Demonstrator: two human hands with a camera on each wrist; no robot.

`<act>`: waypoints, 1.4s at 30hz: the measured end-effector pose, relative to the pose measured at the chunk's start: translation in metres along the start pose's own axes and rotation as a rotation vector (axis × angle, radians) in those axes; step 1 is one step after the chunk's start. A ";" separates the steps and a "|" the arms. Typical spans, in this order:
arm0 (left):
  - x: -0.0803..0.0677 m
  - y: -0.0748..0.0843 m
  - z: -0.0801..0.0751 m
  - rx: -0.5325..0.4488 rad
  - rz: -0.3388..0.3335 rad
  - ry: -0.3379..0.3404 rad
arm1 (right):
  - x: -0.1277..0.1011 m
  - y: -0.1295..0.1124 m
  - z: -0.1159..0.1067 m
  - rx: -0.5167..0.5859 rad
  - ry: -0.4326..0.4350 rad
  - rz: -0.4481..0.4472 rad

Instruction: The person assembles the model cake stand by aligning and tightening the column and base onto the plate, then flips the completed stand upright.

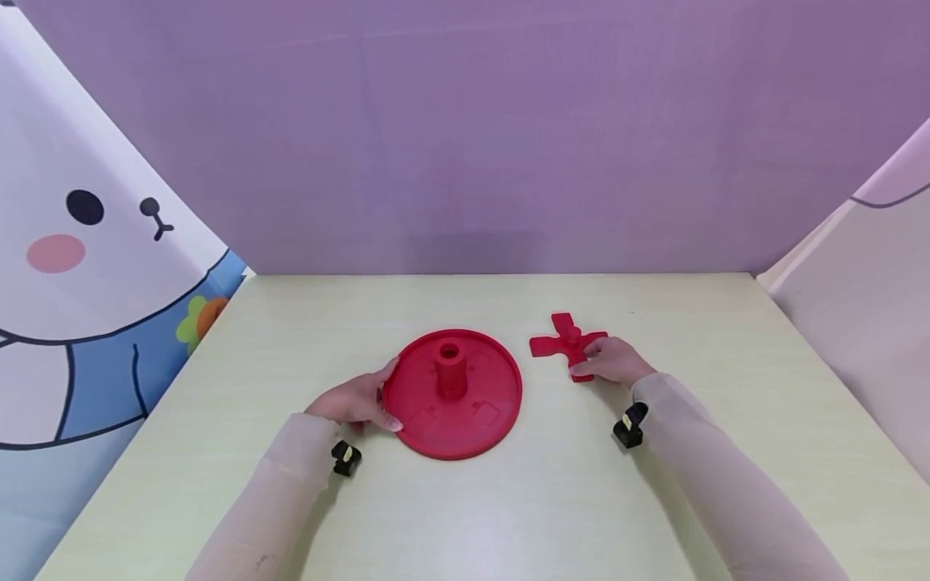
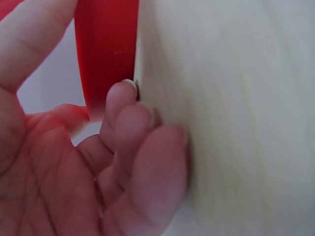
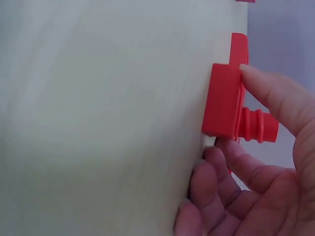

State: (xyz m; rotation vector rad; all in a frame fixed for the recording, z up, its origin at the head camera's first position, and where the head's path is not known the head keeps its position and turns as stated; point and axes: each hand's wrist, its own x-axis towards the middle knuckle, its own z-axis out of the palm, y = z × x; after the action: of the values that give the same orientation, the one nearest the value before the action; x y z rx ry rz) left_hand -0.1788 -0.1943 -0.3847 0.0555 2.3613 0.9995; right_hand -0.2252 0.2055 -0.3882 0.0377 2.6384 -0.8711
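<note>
A round red disc with a raised rim and an upright hollow post at its centre lies on the table. My left hand holds its left edge, thumb and index finger spread along the rim. The other left fingers curl down against the tabletop. To the right of the disc lies a red four-armed cross piece with a small knob in the middle. My right hand pinches the cross's near arm between thumb and finger; the ribbed knob shows beside the thumb.
Both pieces rest on a pale wooden table. A purple cloth wall rises behind the table's far edge. A printed cartoon cloth hangs at the left, and a pale cloth at the right.
</note>
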 end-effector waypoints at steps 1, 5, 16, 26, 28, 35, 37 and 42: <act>0.000 0.000 0.000 0.003 -0.002 0.001 | -0.001 0.000 -0.001 -0.001 -0.004 -0.002; 0.001 0.001 0.000 0.011 -0.011 -0.001 | -0.003 -0.001 -0.005 -0.015 -0.029 -0.005; 0.001 0.000 -0.002 0.012 -0.015 -0.006 | -0.011 0.011 -0.017 -0.071 -0.123 -0.078; 0.000 0.001 -0.001 0.009 -0.014 -0.006 | -0.023 0.022 -0.023 -0.073 -0.167 -0.130; 0.000 0.001 -0.001 0.008 -0.017 -0.006 | -0.023 0.023 -0.023 -0.079 -0.170 -0.148; 0.000 0.000 -0.002 0.015 -0.013 -0.005 | -0.019 0.025 -0.019 -0.100 -0.159 -0.234; 0.000 0.000 -0.001 0.022 -0.008 -0.006 | -0.018 0.026 -0.017 -0.101 -0.150 -0.241; -0.001 0.001 -0.001 0.027 -0.008 -0.002 | -0.015 0.026 -0.014 -0.107 -0.126 -0.230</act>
State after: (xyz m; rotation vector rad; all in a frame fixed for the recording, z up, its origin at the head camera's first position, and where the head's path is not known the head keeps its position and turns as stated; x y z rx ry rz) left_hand -0.1784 -0.1941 -0.3833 0.0578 2.3716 0.9633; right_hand -0.2118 0.2360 -0.3878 -0.3435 2.5989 -0.7736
